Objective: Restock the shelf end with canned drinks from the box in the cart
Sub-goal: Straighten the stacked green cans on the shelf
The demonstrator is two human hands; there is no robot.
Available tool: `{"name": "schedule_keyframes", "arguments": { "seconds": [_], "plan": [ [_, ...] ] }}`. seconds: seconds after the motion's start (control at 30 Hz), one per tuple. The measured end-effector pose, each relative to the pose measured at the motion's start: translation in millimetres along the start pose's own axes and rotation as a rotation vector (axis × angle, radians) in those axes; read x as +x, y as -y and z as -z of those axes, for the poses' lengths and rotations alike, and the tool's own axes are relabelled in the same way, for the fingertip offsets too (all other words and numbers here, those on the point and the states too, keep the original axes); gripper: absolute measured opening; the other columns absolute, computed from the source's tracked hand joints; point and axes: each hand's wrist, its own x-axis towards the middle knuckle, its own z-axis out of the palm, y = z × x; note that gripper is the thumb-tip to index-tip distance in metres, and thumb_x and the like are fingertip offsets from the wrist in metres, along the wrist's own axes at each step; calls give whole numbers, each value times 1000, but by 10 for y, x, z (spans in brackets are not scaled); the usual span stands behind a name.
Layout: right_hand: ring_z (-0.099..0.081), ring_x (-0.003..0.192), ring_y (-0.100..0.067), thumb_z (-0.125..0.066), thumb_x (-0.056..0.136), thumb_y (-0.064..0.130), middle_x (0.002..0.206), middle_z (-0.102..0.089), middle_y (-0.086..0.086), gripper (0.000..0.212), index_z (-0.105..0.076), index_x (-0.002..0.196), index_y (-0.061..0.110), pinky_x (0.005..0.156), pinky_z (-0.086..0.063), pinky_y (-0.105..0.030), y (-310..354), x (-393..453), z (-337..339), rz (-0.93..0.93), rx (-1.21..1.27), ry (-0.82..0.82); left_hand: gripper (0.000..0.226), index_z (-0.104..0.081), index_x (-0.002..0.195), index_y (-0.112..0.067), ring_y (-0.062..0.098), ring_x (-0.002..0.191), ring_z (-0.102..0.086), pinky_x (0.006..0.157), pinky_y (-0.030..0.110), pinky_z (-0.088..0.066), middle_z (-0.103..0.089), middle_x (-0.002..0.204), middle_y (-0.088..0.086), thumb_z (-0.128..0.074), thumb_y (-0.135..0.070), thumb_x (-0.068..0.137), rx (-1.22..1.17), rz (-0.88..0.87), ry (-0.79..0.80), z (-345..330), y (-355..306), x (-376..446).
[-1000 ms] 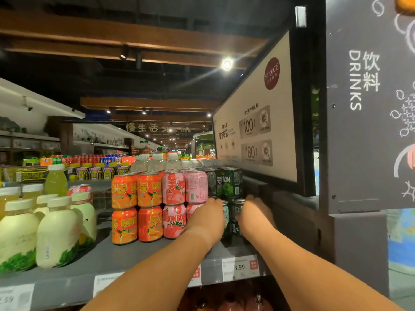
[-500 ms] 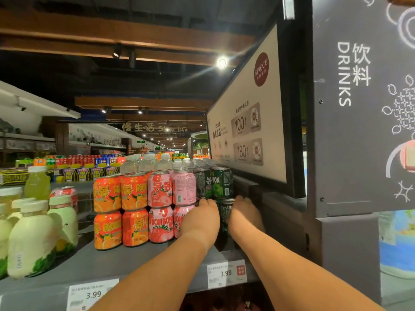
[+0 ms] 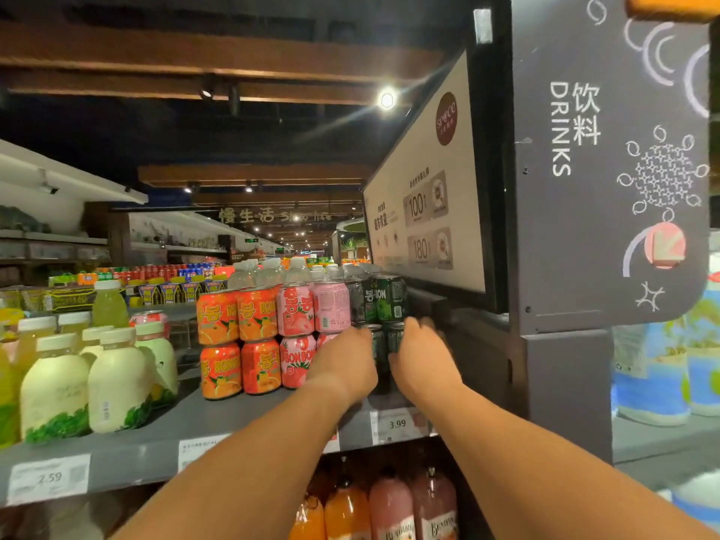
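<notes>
Both hands at the right end of the grey shelf [image 3: 233,426]: left hand [image 3: 345,364] and right hand [image 3: 419,360] each wrap one upright dark-green drink can [image 3: 377,341], [image 3: 395,337], axes vertical, at twelve o'clock from the wrists, beneath the upper green-can row [image 3: 383,298]; right hand nearer the end panel.

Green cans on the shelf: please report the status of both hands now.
Left hand and right hand each grip a bottom-row green can. Cans stand upright on the shelf under the top green row. Nothing in the way.
</notes>
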Motion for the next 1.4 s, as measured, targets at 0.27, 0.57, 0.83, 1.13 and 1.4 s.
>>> {"name": "schedule_keyframes", "arguments": {
  "seconds": [0.27,0.57,0.83,1.13,1.4],
  "plan": [
    [-54,101,-30,-59,87,21,112,-50,-8,32,-50,117,14,79,-49,-39,458,-915,644,-25,36,-41,23,-61,108,-22,29,98,-65,75,37,-51,-65,110,4,-55,-31,88,-25,-124,-58,473,4,-861],
    [-57,101,-27,-61,84,40,108,-53,-5,37,-51,112,17,82,-44,-38,348,-3235,464,-220,-128,96,38,-62,119,-24,30,109,-64,88,39,-54,-65,122,5,-55,-42,87,-254,-198,194,10,9,-2669],
    [-58,104,-36,-64,83,36,117,-55,-12,41,-53,114,12,85,-48,-42,-246,-5690,593,-734,-150,239,33,-61,119,-14,33,113,-63,88,38,-52,-63,121,12,-54,-27,91,-266,-344,513,-823,-741,-4285],
    [-52,116,-30,-65,86,51,129,-50,-9,69,-39,136,13,90,-49,-40,-539,-7726,1236,-1190,-243,334,42,-54,125,-16,32,116,-60,92,38,-48,-60,127,10,-57,-38,90,-251,-393,979,-1471,-1302,-6294],
    [-50,117,-29,-64,86,48,130,-50,-8,68,-38,138,14,92,-48,-40,-641,-7885,1224,-1131,-227,383,44,-51,128,-14,31,113,-59,85,37,-49,-59,125,10,-59,-32,89,-240,-313,979,-1597,-1515,-6413]
  ]
}}
